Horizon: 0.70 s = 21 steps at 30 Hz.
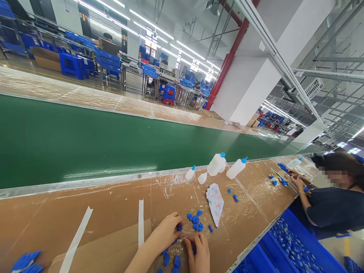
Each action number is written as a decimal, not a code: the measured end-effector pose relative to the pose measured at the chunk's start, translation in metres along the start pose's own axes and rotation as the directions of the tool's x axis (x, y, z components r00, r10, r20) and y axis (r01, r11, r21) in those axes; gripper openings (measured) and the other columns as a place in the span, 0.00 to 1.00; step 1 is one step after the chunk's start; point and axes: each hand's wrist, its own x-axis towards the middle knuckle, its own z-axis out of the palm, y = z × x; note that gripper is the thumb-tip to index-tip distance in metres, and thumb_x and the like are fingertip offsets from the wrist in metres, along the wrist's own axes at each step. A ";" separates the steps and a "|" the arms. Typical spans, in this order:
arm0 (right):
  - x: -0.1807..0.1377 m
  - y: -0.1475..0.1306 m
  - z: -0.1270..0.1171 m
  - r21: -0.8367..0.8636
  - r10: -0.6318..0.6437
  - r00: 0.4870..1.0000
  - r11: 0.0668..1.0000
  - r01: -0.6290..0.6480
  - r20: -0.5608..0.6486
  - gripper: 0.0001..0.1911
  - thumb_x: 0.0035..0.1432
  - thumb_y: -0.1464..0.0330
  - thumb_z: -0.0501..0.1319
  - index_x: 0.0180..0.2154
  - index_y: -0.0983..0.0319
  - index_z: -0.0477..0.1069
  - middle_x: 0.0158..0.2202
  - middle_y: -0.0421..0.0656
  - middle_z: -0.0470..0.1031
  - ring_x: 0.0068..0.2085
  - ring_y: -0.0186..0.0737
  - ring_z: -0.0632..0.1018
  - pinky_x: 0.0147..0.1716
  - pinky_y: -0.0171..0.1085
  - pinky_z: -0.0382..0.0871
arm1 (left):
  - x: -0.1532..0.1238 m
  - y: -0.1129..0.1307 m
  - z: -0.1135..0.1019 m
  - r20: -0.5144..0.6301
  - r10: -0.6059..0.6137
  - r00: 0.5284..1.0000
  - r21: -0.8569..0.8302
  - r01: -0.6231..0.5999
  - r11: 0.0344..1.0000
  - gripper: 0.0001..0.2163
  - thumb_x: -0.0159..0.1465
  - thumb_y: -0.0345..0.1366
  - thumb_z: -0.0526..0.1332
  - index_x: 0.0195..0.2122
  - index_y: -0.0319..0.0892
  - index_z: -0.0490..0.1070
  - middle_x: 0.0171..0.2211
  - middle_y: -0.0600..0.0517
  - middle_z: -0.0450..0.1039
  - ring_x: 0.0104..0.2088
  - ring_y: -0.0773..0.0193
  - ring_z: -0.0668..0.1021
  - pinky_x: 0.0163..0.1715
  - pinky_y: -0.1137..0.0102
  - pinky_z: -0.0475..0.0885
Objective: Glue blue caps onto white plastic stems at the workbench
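Observation:
My left hand (167,229) is closed, fingertips and thumb pinching a small blue piece (179,228) just above the brown bench. Close to it, my right hand (199,252) curls with its thumb and fingers around another blue piece, mostly hidden in the grip. A cluster of small blue pieces (195,219) lies beyond both hands, and several more blue pieces (166,259) are scattered below them. Their exact kind is too small to make out. To the right of the cluster rests a stained white cloth (215,203).
White squeeze bottles with blue caps (236,168) stand along the green conveyor belt (85,140). White tape strips (141,223) cross cardboard at left. A co-worker (335,201) handles blue pieces at right, beside blue bins (295,242) below the bench edge.

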 end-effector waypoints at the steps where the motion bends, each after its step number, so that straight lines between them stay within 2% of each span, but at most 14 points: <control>1: -0.004 0.000 0.002 -0.006 0.007 1.000 1.000 -0.008 -0.011 0.27 0.66 0.49 0.47 0.25 0.56 0.71 0.26 0.42 0.74 0.30 0.42 0.77 0.31 0.37 0.71 | -0.001 0.002 -0.001 0.014 -0.002 1.000 0.012 0.002 1.000 0.08 0.64 0.37 0.63 0.41 0.39 0.73 0.44 0.49 0.75 0.44 0.59 0.78 0.45 0.57 0.75; 6: -0.009 -0.003 0.004 -0.035 0.073 0.997 0.997 -0.075 -0.038 0.30 0.62 0.44 0.49 0.18 0.56 0.67 0.20 0.41 0.71 0.26 0.42 0.72 0.26 0.38 0.65 | -0.007 0.011 -0.006 0.058 0.015 0.998 0.062 -0.019 0.998 0.07 0.65 0.38 0.62 0.39 0.39 0.73 0.42 0.50 0.76 0.45 0.59 0.78 0.46 0.57 0.74; 12: 0.002 -0.010 -0.003 0.018 0.135 0.991 0.991 -0.134 -0.015 0.29 0.59 0.44 0.54 0.17 0.56 0.67 0.19 0.40 0.70 0.24 0.41 0.71 0.24 0.37 0.64 | -0.011 0.011 -0.009 0.065 0.005 0.998 0.091 -0.011 0.996 0.08 0.66 0.39 0.61 0.39 0.39 0.73 0.42 0.50 0.76 0.44 0.59 0.78 0.46 0.57 0.74; 16: 0.006 -0.008 -0.011 0.089 0.172 0.985 0.981 -0.171 -0.012 0.23 0.58 0.47 0.58 0.25 0.58 0.73 0.23 0.40 0.73 0.24 0.40 0.74 0.24 0.35 0.67 | -0.004 0.012 -0.010 0.083 -0.016 0.996 0.109 0.007 0.994 0.09 0.66 0.40 0.61 0.41 0.40 0.73 0.43 0.50 0.76 0.44 0.59 0.78 0.46 0.56 0.74; 21: -0.005 0.000 -0.020 0.198 0.154 0.987 0.967 -0.158 0.037 0.21 0.64 0.53 0.53 0.35 0.58 0.78 0.31 0.44 0.78 0.28 0.39 0.77 0.28 0.33 0.72 | 0.003 0.014 -0.012 0.112 -0.012 0.994 0.108 0.000 0.994 0.09 0.66 0.39 0.61 0.42 0.40 0.73 0.44 0.49 0.76 0.45 0.58 0.78 0.46 0.56 0.74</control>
